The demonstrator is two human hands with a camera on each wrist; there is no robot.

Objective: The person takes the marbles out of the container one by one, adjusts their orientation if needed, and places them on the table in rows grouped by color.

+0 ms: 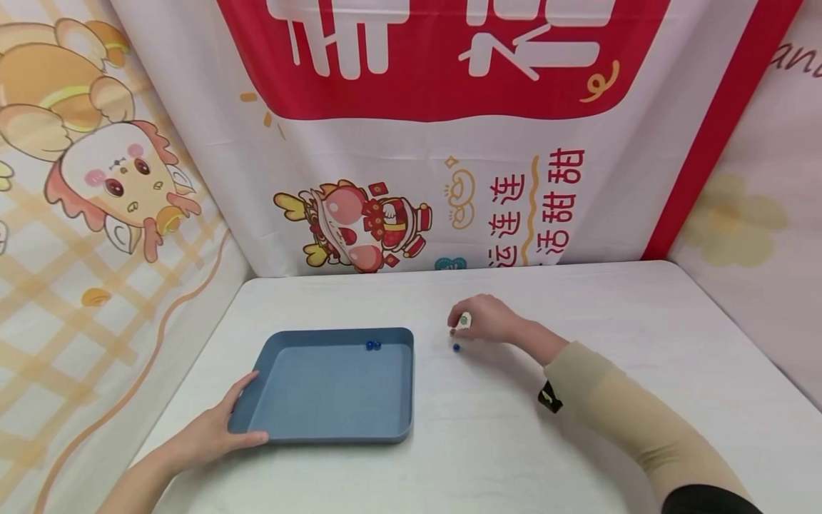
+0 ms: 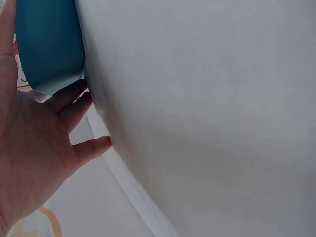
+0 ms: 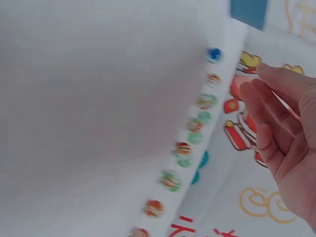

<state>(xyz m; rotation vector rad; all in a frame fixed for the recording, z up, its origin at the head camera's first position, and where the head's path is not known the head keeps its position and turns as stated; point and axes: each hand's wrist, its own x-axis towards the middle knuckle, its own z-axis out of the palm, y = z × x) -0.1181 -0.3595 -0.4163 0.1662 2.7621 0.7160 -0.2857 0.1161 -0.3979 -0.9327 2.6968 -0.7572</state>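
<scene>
A blue-grey tray lies on the white table, with two dark blue marbles near its far right corner. My left hand rests against the tray's left side, thumb along the near wall and spread fingers along the left wall. In the left wrist view the tray stands beside the fingers. Right of the tray, my right hand is over a row of marbles, partly covering it. A blue marble and several green and orange marbles line up there. Between the loosely bent right fingers nothing shows.
White table surface extends right of the tray and in front of it. A printed cloth hangs along the table's far edge, and patterned side cloths stand left and right. A small black piece sits at the right sleeve.
</scene>
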